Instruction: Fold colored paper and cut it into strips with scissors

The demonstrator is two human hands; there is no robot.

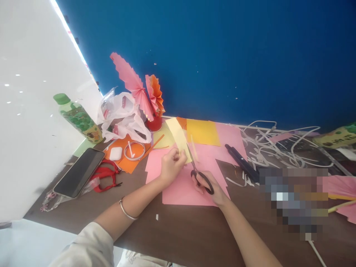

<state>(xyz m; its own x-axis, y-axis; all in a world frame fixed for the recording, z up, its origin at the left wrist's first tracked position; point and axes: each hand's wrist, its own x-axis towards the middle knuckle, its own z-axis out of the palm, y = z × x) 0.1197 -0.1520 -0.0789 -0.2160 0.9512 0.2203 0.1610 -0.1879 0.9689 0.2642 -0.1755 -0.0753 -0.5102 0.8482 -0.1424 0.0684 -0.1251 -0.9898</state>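
Note:
My left hand [172, 166] is closed on the lower part of a pale yellow paper strip [177, 132], which stands tilted away from me. In my right hand [209, 188] is a pair of black-handled scissors [205, 181], fingers through the loops. The scissor blades point up and lie along the right edge of the strip; whether they are parted is hard to make out. A thin yellow offcut [194, 147] is just right of the blades. Under both hands lie pink paper sheets [189, 194], with a deeper yellow sheet [204, 132] at their far side.
To the left are a phone [79, 172], a red strap [107, 178], a white earbud case [115, 153] on orange paper [128, 165], a plastic bag [125, 124] and a green-capped bottle [79, 118]. Folded paper fans [136, 87] stand behind. White cables [280, 148] tangle at right.

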